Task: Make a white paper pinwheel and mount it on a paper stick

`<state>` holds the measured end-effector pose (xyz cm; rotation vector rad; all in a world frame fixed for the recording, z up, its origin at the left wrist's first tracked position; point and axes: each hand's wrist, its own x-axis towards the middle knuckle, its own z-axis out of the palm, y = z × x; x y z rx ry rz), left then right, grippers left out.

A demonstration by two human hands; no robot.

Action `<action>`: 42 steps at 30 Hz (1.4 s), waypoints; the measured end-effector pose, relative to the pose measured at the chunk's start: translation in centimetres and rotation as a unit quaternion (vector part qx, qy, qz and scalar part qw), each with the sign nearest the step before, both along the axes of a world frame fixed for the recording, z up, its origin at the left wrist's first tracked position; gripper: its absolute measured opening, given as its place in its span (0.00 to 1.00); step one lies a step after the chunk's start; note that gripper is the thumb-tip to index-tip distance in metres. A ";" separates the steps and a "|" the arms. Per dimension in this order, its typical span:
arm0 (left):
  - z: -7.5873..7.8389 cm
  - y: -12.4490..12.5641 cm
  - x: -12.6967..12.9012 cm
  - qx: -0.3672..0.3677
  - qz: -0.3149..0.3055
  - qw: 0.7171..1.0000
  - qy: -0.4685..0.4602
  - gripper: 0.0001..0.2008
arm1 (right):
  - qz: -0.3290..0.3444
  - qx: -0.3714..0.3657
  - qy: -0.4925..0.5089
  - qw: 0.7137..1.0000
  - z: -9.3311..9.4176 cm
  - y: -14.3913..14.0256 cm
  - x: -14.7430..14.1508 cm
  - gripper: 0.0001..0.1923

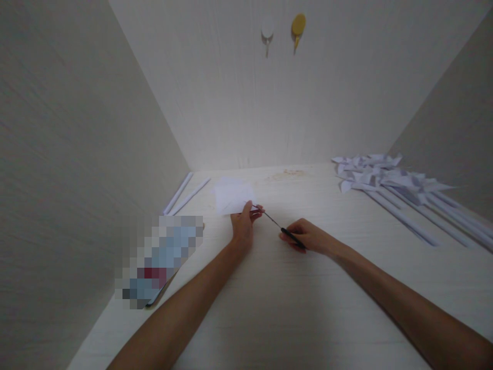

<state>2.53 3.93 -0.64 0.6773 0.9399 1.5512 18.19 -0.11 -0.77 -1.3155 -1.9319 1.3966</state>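
My left hand [243,222] pinches the near corner of a white paper sheet [232,198] that lies on the pale desk [269,298]. My right hand [306,236] grips the black handle of a thin metal tool [278,226], scissors or a blade. The tool's tip points left and reaches the paper's edge next to my left fingers. Both forearms stretch in from the bottom of the head view.
A pile of white paper pinwheels on rolled paper sticks [389,187] lies at the right. Two rolled paper sticks [185,195] rest by the left wall. A blurred-out flat object [159,262] sits at the left. Two hooks, white [267,32] and yellow [298,25], hang on the back wall.
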 end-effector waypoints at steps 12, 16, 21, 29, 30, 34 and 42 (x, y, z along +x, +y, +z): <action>-0.1 0.1 0.0 0.006 0.004 1.000 -0.007 0.04 | -0.002 0.006 0.000 1.000 -0.1 0.0 0.0 0.24; -0.1 0.1 0.0 0.012 0.002 1.000 -0.006 0.04 | -0.006 0.000 0.000 1.000 -0.1 0.0 -0.1 0.24; 0.0 0.0 0.0 0.007 -0.001 1.000 -0.003 0.04 | -0.011 0.005 -0.011 1.000 0.1 0.0 -0.2 0.24; 0.0 0.0 -0.1 0.002 -0.003 1.000 0.011 0.06 | -0.017 -0.006 0.051 0.999 0.7 -0.2 -0.3 0.23; 0.0 -0.1 -0.1 0.003 -0.009 1.000 0.018 0.06 | -0.043 0.001 0.073 0.996 0.7 -0.2 -0.4 0.23; 0.2 -0.7 0.2 0.022 -0.089 0.994 0.063 0.06 | -0.154 0.028 0.167 0.973 0.2 -0.1 -0.7 0.19; 0.1 -1.2 0.5 0.035 -0.139 0.985 0.095 0.08 | -0.148 0.015 0.218 0.965 0.2 -0.2 -0.9 0.20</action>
